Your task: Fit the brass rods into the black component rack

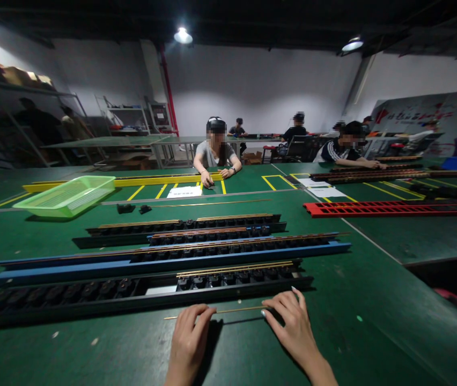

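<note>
A thin brass-coloured rod [238, 310] spans the gap between my hands, a little above the green table. My left hand [190, 332] pinches it, and one end sticks out to the left. My right hand [290, 327] grips the other end between thumb and fingers. Just beyond my hands lies a long black rail [91, 308] holding a row of black blocks, with several brass rods [236, 269] resting along its right half. Behind it a blue rail [228, 261] carries more rods and blocks, and farther back is another black rail [111, 239].
A light-green plastic basket [67, 195] stands at the back left, near small black parts [126, 208]. Across the table, a person [217, 153] works by a yellow rail [144, 179]. A red rail [393, 209] lies at the right, with another person [345, 147] behind.
</note>
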Motion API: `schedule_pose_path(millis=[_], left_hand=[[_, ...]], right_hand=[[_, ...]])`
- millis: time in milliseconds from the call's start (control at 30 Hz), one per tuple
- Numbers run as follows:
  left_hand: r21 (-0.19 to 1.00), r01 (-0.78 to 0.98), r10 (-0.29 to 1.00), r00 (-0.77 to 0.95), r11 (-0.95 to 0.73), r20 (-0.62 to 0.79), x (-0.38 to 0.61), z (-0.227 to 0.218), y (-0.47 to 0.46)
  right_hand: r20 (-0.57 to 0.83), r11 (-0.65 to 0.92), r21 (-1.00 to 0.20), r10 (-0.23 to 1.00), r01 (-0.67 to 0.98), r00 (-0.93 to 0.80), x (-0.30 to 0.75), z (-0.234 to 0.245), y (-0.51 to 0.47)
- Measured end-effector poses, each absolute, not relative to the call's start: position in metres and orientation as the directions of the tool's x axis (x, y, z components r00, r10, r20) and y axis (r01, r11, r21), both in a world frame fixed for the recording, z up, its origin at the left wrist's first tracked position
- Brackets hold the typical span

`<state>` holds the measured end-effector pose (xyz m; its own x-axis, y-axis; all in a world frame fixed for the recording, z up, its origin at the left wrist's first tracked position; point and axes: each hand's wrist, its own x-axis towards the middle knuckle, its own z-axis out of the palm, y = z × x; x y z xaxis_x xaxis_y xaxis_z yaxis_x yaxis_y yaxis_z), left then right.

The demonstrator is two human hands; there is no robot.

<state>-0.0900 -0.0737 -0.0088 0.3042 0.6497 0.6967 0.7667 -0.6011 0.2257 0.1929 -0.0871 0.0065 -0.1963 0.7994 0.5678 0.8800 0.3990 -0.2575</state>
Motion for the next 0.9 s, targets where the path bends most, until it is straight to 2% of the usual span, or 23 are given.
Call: schedule_pose_path(millis=[133,467,700,900], left_hand=[[0.213,0.775,0.631,0.288,-0.596,0.72,-0.085,-0.006,-0.077],[0.147,0.802,0.584,0.282,-0.579,0.761,-0.077,0.001,-0.071],[0.009,0.879,0.637,0.338,-0.477,0.693,-0.054,0.033,-0.053],[0.026,0.926,0.696,0.265,-0.378,0.667,-0.042,0.028,-0.046]], right_hand=[[0.612,0.391,-0.298,0.778,0.871,-0.14,0.195,0.001,-0.086],[0.768,0.529,-0.389,0.638,0.754,-0.051,0.192,0.013,-0.081],[0.796,0.522,-0.396,0.606,0.756,-0.002,0.197,0.031,-0.057],[0.821,0.536,-0.369,0.57,0.759,-0.004,0.196,0.033,-0.035]])
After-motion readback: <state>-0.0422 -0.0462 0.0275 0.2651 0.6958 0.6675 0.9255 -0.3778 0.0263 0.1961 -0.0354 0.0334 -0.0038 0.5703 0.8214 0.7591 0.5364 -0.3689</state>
